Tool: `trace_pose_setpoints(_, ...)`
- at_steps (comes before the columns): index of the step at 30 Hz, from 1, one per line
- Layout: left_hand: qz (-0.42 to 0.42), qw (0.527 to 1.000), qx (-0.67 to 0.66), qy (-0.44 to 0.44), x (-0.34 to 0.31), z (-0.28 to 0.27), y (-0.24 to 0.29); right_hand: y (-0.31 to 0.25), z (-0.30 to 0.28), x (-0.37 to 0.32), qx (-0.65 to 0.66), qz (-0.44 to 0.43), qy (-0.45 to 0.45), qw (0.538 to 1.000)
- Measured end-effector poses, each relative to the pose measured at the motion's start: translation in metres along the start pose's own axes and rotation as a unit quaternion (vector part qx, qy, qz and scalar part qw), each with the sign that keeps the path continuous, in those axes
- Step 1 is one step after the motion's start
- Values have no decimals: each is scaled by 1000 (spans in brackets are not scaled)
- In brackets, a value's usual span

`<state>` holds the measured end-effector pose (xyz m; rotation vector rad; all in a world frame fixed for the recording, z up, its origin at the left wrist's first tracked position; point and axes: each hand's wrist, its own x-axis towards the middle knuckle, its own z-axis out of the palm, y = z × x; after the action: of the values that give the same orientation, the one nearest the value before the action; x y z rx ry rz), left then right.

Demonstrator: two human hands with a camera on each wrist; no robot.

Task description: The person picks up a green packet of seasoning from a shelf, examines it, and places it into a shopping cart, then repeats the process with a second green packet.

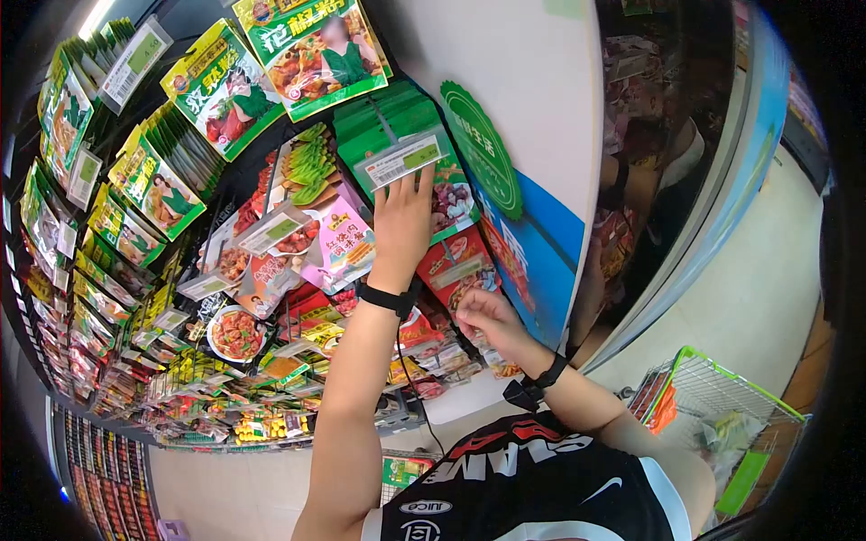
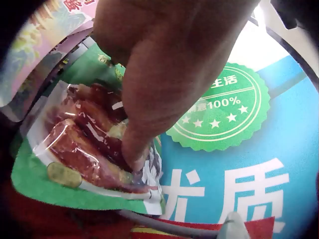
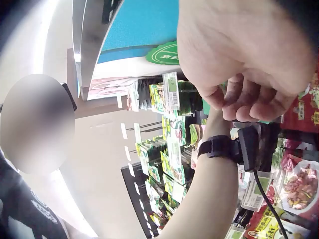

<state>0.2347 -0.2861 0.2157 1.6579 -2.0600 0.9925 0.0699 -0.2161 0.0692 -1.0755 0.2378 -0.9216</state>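
Observation:
In the head view my left hand (image 1: 404,216) reaches up to a hanging row of green food packets (image 1: 456,203), its fingers extended just under the price tag (image 1: 404,162). The left wrist view has a digit of that hand against the front of a green packet (image 2: 79,154) picturing glossy browned meat; the other fingers are hidden there. Lower and to the right, my right hand (image 1: 492,317) hovers before red packets (image 1: 458,261) with loosely curled fingers and holds nothing. The right wrist view shows that hand (image 3: 249,59) from the palm side.
A pink packet (image 1: 341,239) hangs left of my left hand, among many seasoning packets on hooks. A white and blue panel (image 1: 532,257) bounds the shelf on the right. Behind, at lower right, stands a wire shopping cart (image 1: 686,374).

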Motion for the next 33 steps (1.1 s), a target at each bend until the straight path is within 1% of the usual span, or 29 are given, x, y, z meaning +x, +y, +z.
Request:
trace_pose_setpoints(7,-6,999,-35,-7,-7,-7,6,2,2,0,-22,13,-16,1000)
trace_pose_setpoints(10,-4,998,-61,-11,-14,-12,12,5,2,-2,0,25,-23,999)
trace_pose_setpoints(13,-3,992,-124,30,-28,-24,19,8,2,-3,0,28,-28,999)
trace_pose_setpoints(14,5,988,-142,64,-34,-35,24,8,2,-3,-2,31,-33,999)
trace_pose_setpoints(17,-11,974,-206,93,-77,-44,34,7,3,-5,7,37,-38,999)
trace_pose_setpoints(19,-4,966,-245,87,-109,-61,42,10,7,-7,23,39,-34,998)
trace_pose_setpoints(20,-5,963,-256,80,-131,-61,43,11,8,-8,35,33,-34,998)
trace_pose_setpoints(21,-7,961,-267,73,-155,-59,43,11,7,-8,15,40,-44,998)
trace_pose_setpoints(23,-59,959,-274,37,-200,-63,48,12,6,-9,-24,58,-64,996)
trace_pose_setpoints(26,-152,940,-304,19,-260,-62,53,22,14,-8,2,80,-85,993)
trace_pose_setpoints(30,-260,916,-307,-4,-307,-82,55,45,33,-10,-6,116,-100,988)
trace_pose_setpoints(33,-297,908,-295,-1,-339,-83,49,69,48,-19,-30,157,-111,981)
